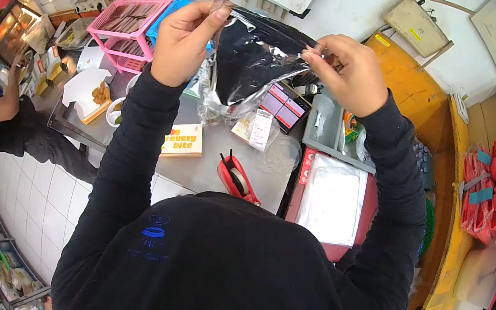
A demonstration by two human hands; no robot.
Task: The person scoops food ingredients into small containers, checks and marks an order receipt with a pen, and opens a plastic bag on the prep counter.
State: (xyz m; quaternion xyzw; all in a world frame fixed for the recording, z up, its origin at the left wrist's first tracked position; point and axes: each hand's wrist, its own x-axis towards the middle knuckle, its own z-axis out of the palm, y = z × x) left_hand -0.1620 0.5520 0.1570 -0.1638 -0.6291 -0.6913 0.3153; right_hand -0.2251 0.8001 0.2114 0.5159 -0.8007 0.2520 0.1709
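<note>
Both of my hands are raised over the counter, stretching a shiny black plastic bag (252, 59) between them. My left hand (183, 39) pinches one upper corner between thumb and fingers. The other corner is pinched by my right hand (356, 74). The bag hangs down in a point, with crinkled, see-through-looking plastic along its lower edge. Below it on the steel counter (204, 171) lie a printed food box (184, 141), a small box with a paper receipt (260, 130) on it, and a red tape dispenser (237, 178). A tablet (284, 107) stands behind the receipt.
Pink basket racks (126, 31) stand at the back left. An open white box with fried food (87, 95) is on the left, near another person (9, 119). A grey tray (325, 134) and a white packet stack (332, 200) lie right. Red bags (495, 185) hang far right.
</note>
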